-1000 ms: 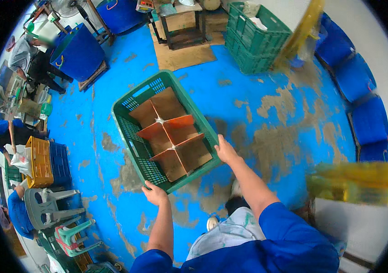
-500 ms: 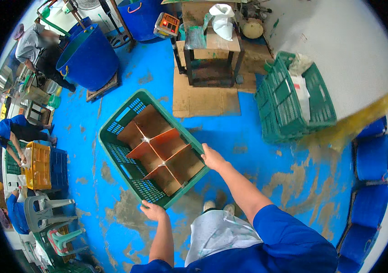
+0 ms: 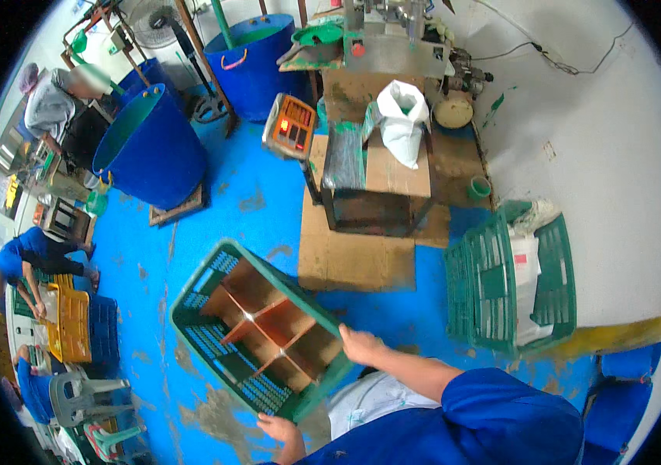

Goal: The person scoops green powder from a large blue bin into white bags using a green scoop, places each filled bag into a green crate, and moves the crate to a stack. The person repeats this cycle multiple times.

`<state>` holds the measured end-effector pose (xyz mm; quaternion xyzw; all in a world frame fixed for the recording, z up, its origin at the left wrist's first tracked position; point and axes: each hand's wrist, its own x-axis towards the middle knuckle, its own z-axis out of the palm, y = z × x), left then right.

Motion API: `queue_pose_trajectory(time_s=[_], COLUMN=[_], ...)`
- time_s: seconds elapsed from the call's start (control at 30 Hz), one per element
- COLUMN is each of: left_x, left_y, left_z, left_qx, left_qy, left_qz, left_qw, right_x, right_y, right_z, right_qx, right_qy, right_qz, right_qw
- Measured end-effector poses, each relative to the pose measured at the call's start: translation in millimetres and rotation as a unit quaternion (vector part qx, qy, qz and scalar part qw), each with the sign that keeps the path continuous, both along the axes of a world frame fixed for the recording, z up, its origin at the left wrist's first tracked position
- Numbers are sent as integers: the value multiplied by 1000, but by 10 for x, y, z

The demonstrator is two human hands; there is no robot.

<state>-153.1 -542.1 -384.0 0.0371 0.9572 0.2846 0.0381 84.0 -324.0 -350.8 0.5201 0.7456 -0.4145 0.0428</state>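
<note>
Between my two hands hangs a green plastic crate (image 3: 205,271), tilted and held above the blue floor. Brown cardboard dividers (image 3: 274,329) split its inside into several compartments, joined with pale tape at the crossings. My right hand (image 3: 361,346) grips the rim at the crate's right corner, fingers wrapped over the edge. At the near lower corner my left hand (image 3: 278,428) is closed on the rim; its fingertips are partly hidden under the crate.
Ahead stands a low table (image 3: 404,172) with a white sack (image 3: 403,128), beside a scale (image 3: 290,126). Green crates (image 3: 479,298) are stacked at right. Large blue tubs (image 3: 152,147) stand far left. People (image 3: 28,252) work along the left, near yellow crates (image 3: 71,322) and plastic chairs (image 3: 75,395).
The view has tipped up, so the table, scale and tubs sit lower in the picture and more of the back wall shows. Both hands still hold the crate, now nearer my body.
</note>
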Motion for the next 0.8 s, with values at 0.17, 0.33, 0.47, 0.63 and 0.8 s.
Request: queue_pose_trajectory(time_s=[0.17,0.33,0.47,0.63,0.8], left_x=[-276,-457,-208,1140,2741], left_y=[-176,385,1915,4387,6562], left_z=[155,627,854,801,755], left_qx=[-178,-337,-53,198,236], left_qy=[-10,224,187,-106,-513], left_qz=[-215,-251,-180,-321,-357], left_qw=[960,880,964,920,744], right_x=[262,1198,2426,3436,3616], right_y=[75,1148,2852,5260,6955], right_z=[29,-36,105,526,373], right_qx=[-113,-136,46,284,146], right_qy=[6,96,106,63,-50], right_qz=[118,156,-142,-391,-284], right_qw=[987,974,983,873,946])
